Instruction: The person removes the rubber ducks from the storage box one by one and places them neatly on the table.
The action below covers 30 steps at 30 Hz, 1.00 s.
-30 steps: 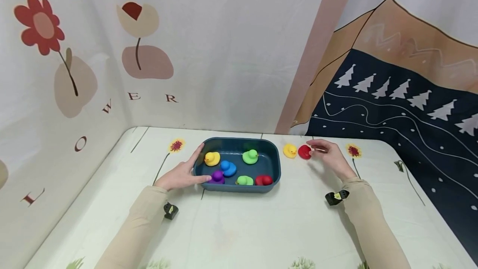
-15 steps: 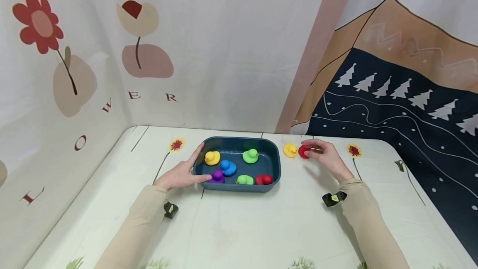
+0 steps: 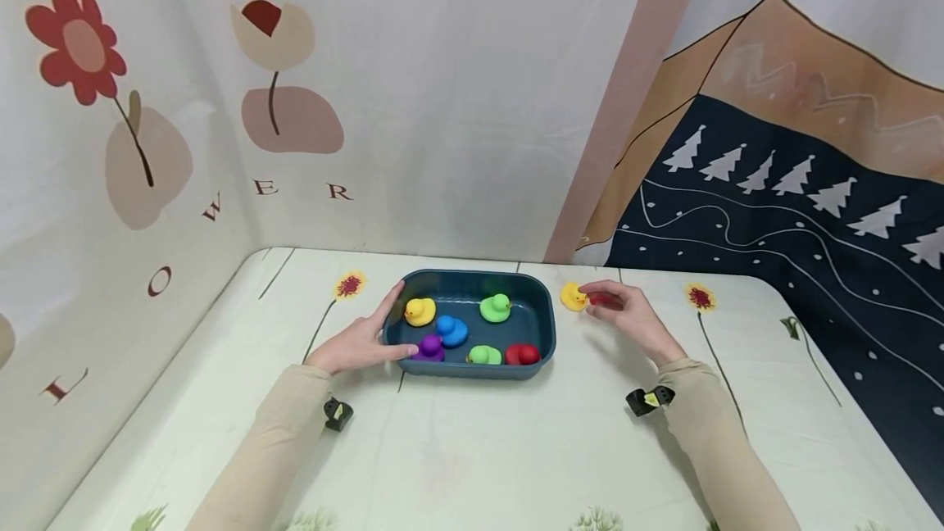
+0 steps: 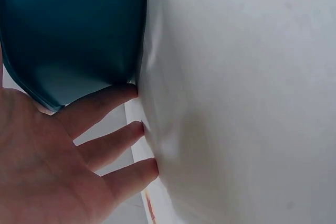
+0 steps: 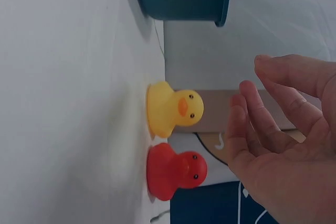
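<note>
In the head view, my left hand (image 3: 361,345) rests on the left end of a dark blue tray (image 3: 469,372), thumb at the near rim and fingers straight along the side. The tray holds rubber ducks: a yellow duck (image 3: 419,312), a blue duck (image 3: 451,330), a purple duck (image 3: 429,348), two green ones and a red one. My right hand (image 3: 633,316) hovers, loosely bent and holding nothing, by two more ducks on the table. The right wrist view shows this yellow duck (image 5: 170,107) and red duck (image 5: 170,173) side by side, apart from the fingers.
A white cloth with printed flowers covers the table (image 3: 472,457). Behind it hangs a pale curtain (image 3: 457,121), with a dark printed cloth (image 3: 782,220) at the right. The two loose ducks sit just right of the tray.
My right hand has moved left, over the loose red duck and towards the yellow one. The left hand, tray and ducks have stayed in place.
</note>
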Each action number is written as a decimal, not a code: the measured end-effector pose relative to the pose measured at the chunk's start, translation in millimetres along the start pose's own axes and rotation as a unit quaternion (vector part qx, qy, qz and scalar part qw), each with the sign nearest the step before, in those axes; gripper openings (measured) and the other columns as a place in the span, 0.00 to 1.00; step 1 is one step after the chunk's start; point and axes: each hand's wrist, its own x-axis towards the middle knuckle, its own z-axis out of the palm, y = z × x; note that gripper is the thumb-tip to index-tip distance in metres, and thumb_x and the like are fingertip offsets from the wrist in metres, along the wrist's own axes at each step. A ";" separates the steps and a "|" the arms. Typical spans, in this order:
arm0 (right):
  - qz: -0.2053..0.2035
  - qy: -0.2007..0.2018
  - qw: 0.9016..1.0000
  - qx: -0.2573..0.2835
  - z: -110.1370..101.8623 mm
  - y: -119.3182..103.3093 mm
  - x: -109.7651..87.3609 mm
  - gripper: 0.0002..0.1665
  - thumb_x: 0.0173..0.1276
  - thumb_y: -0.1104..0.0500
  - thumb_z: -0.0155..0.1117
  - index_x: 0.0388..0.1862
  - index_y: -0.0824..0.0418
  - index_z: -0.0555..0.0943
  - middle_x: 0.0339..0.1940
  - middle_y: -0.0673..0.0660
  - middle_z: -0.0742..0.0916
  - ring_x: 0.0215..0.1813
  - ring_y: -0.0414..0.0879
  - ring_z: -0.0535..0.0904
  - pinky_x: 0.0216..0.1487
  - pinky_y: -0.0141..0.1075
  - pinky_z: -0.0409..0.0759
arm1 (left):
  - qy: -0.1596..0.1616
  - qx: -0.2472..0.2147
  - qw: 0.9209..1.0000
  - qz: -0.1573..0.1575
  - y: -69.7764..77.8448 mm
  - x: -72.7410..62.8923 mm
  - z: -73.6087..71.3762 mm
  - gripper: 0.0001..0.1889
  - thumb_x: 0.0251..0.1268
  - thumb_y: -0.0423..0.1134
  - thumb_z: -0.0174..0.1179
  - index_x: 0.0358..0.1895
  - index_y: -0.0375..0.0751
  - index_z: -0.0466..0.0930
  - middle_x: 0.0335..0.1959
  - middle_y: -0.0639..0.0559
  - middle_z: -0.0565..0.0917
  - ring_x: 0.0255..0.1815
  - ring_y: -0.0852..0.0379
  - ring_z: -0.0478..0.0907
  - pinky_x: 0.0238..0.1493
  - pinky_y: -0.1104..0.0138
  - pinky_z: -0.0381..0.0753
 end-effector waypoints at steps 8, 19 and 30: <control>-0.023 -0.014 1.000 0.004 11.3 -4.4 -1.7 0.19 0.67 0.69 0.62 0.57 0.70 0.77 0.56 0.69 0.79 0.57 0.62 0.75 0.52 0.25 0.71 | -0.002 -0.005 1.000 -0.003 -0.6 0.2 0.1 0.57 0.56 0.63 0.64 0.78 0.61 0.28 0.43 0.37 0.77 0.31 0.49 0.68 0.30 0.59 0.65; -0.052 -0.043 0.998 0.012 27.1 -16.6 -4.4 0.19 0.66 0.69 0.63 0.56 0.70 0.79 0.54 0.67 0.80 0.57 0.64 0.75 0.53 0.30 0.73 | -0.005 -0.010 1.000 -0.007 -0.3 -0.5 -0.1 0.57 0.57 0.62 0.64 0.78 0.62 0.28 0.24 0.46 0.69 0.24 0.52 0.61 0.26 0.60 0.59; -0.079 -0.064 0.994 0.034 45.6 -30.4 -4.4 0.17 0.66 0.70 0.63 0.54 0.71 0.80 0.52 0.66 0.82 0.50 0.58 0.79 0.51 0.32 0.76 | -0.007 -0.013 1.000 -0.004 -2.2 0.5 0.3 0.57 0.56 0.63 0.64 0.77 0.63 0.27 0.21 0.50 0.64 0.21 0.54 0.58 0.24 0.62 0.58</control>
